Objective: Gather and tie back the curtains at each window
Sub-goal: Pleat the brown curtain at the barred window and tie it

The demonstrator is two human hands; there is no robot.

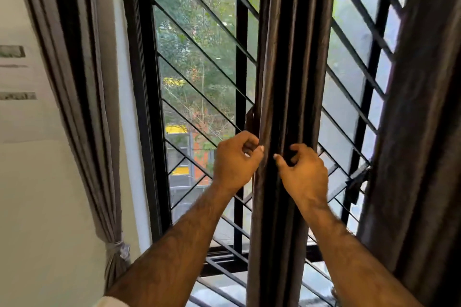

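Gathering: both hands were at the middle curtain (287, 82), a dark panel bunched into a narrow column of pleats in front of the window's centre post.
Left hand: the left hand (235, 158) sat at the column's left edge, fingers curled inward with the thumb tip against the fabric; it seemed to pinch a fold or a strip of cloth, though what lay inside the curl could not be made out.
Right hand: the right hand (303, 169) was at the column's right side, fingers hooked into a dark pleat and thumb pointing across toward the other hand.
Tie: a short brownish strip (250, 119) showed just above the left hand at the curtain's edge, possibly a tieback; no band was seen around the column.
Done: the grey curtain (82, 107) at far left was already drawn in and cinched by a knotted tie (119, 248) low against the wall.
Underway: by my judgement the middle curtain was gathered but not yet bound.
Left: the right curtain (424, 132) hung full and loose, with a dark scrap (359, 180) dangling at its inner edge; it looked still to be tied.
Window: the diagonal grille (199, 40) stood uncovered between the curtains.
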